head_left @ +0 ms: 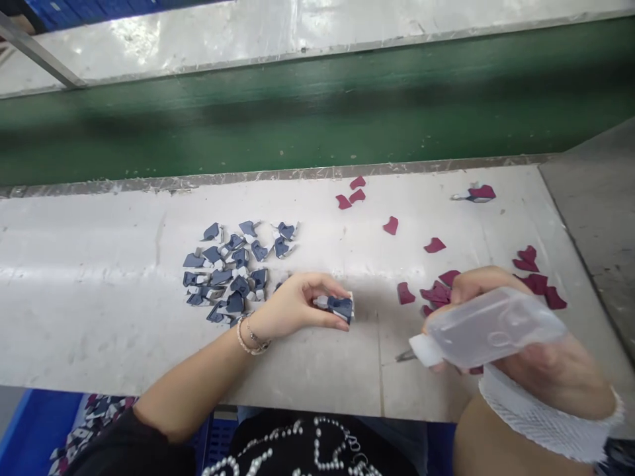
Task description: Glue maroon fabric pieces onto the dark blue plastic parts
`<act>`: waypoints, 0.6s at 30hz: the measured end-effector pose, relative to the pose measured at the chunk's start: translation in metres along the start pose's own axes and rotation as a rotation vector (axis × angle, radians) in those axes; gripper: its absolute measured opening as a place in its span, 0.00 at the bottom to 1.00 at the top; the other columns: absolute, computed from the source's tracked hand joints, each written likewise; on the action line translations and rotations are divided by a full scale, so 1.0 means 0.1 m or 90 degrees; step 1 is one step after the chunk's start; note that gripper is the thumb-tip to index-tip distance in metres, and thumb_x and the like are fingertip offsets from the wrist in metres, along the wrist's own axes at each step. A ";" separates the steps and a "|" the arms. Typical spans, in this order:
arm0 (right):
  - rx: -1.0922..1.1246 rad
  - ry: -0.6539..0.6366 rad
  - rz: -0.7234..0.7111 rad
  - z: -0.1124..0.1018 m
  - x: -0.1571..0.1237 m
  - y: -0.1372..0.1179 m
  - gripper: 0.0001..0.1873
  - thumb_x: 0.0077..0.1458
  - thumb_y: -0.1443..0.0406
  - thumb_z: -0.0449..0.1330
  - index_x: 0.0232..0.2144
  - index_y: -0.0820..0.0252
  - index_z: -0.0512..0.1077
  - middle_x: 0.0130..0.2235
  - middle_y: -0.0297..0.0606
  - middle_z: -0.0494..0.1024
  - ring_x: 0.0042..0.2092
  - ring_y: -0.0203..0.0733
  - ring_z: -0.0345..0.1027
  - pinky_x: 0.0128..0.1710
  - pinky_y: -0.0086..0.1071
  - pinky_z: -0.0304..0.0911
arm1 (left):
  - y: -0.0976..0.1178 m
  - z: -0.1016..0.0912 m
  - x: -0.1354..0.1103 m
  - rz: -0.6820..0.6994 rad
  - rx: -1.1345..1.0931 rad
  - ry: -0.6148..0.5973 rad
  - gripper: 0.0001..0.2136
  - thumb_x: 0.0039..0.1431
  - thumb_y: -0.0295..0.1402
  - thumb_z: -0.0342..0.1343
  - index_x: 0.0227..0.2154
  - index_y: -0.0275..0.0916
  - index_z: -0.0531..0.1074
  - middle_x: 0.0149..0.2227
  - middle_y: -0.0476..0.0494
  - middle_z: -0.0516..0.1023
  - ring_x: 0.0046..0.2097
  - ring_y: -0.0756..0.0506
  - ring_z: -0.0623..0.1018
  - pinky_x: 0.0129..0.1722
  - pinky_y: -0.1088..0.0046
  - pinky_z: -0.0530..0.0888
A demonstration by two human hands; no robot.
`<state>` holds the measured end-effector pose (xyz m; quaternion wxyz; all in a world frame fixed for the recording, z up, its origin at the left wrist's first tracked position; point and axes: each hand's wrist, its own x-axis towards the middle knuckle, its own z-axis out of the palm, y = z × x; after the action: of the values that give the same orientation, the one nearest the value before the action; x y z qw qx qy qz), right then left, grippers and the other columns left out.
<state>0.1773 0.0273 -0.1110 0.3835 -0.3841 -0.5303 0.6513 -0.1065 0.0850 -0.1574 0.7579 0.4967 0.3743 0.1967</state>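
My left hand (297, 305) pinches a small navy-and-white piece (338, 307) against the white worktop (99, 297), fingers closed round it. Just left of that hand lies a pile of similar navy pieces (233, 268). My right hand (501, 330) grips a clear plastic squeeze bottle (491, 328) with a white cap and thin metal nozzle (405, 356) pointing left, towards the held piece but apart from it. The right wrist wears a white mesh band. Maroon pieces (436, 291) lie scattered under and around the right hand.
A green conveyor belt (317, 112) runs across behind the worktop, past a metal strip. More maroon pieces (351, 192) lie near the far edge, one mixed piece (476, 194) at the far right. A blue crate (34, 430) with pieces sits below left.
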 end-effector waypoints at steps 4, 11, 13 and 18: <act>-0.061 0.020 -0.038 0.02 0.20 -0.09 0.17 0.59 0.50 0.61 0.47 0.44 0.66 0.35 0.35 0.75 0.28 0.35 0.71 0.23 0.24 0.66 | -0.01 0.02 0.00 -0.044 -0.110 -0.001 0.14 0.45 0.30 0.73 0.35 0.37 0.78 0.41 0.46 0.78 0.37 0.52 0.79 0.36 0.78 0.78; -0.072 -0.060 -0.026 0.00 0.24 0.06 0.20 0.52 0.53 0.66 0.47 0.40 0.69 0.30 0.32 0.71 0.28 0.36 0.67 0.23 0.28 0.65 | -0.14 0.15 0.02 -0.075 -0.432 0.003 0.23 0.36 0.23 0.76 0.39 0.40 0.80 0.37 0.50 0.78 0.32 0.54 0.79 0.33 0.79 0.78; -0.064 -0.024 -0.028 0.06 0.24 0.11 0.21 0.50 0.57 0.68 0.46 0.42 0.68 0.36 0.32 0.72 0.32 0.36 0.70 0.27 0.27 0.68 | -0.17 0.17 0.00 -0.064 -0.563 0.013 0.22 0.35 0.25 0.77 0.37 0.39 0.80 0.35 0.49 0.80 0.35 0.52 0.80 0.37 0.79 0.78; -0.059 -0.016 -0.075 0.13 0.24 0.10 0.20 0.52 0.61 0.68 0.47 0.43 0.68 0.39 0.34 0.73 0.38 0.36 0.71 0.32 0.24 0.72 | -0.18 0.17 -0.04 -0.022 -0.700 -0.001 0.15 0.45 0.29 0.74 0.38 0.43 0.80 0.39 0.49 0.82 0.42 0.52 0.81 0.44 0.80 0.78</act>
<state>0.1547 0.0430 -0.1211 0.3962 -0.3612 -0.5863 0.6073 -0.0972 0.0646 -0.1682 0.9092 0.0215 0.2240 0.3504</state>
